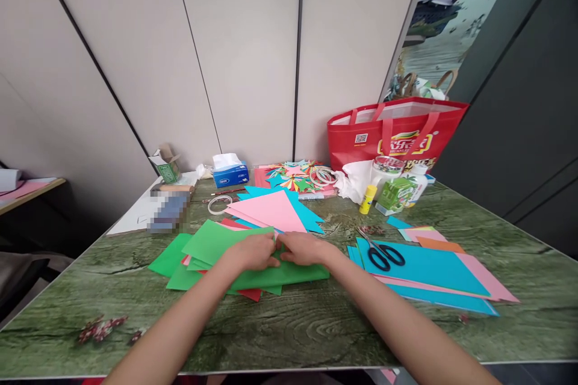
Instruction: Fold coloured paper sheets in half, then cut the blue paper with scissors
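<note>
Head cam: grn paper [214, 244] piled askew w/ red corner [252, 295] showing.

Light is soft and even — edges look stretched.

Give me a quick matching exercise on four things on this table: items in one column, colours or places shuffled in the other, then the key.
1. Green sheets
2. Scissors
3. Glue stick
4. Tissue box

A. Lying on blue paper
B. Blue, with a white tissue sticking out
C. Beneath the left hand and right hand
D. Yellow, standing upright

Pairs: 1-C; 2-A; 3-D; 4-B
</note>
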`<state>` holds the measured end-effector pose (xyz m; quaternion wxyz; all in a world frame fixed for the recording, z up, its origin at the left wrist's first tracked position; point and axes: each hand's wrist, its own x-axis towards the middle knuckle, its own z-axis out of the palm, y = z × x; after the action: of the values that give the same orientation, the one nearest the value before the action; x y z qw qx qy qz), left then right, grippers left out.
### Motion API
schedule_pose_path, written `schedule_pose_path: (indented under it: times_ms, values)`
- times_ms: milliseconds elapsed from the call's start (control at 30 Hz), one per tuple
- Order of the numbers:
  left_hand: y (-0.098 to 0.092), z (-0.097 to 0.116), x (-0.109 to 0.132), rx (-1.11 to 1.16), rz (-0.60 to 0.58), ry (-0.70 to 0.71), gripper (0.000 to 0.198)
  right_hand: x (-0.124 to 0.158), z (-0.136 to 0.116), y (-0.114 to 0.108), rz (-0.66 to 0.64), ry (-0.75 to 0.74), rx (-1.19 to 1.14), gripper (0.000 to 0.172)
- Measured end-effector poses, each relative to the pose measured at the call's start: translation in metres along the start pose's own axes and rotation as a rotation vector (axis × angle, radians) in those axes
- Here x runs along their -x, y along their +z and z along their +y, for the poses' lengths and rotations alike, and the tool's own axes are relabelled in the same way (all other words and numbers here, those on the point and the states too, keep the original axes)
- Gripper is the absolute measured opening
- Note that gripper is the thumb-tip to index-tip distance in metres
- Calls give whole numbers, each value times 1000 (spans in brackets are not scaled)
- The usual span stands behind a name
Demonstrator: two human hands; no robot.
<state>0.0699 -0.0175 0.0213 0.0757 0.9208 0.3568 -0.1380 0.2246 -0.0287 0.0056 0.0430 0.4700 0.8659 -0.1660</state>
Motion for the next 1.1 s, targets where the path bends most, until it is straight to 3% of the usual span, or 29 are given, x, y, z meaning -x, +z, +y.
schedule_pose_path:
  times_ms: [233,467,767,1100]
  values:
    - [10,-4,6,23,20,8,30,-10,-11,-11,-95,95,51,26]
    - [11,6,15,21,43,-42,27,1,-15,0,-49,55,39,23]
    - [22,12,16,-35,53,-23,72,13,-23,12,-94,-57,-8,21]
    - [27,12,15,-25,30,-45,91,37,-31,22,-20,41,0,27]
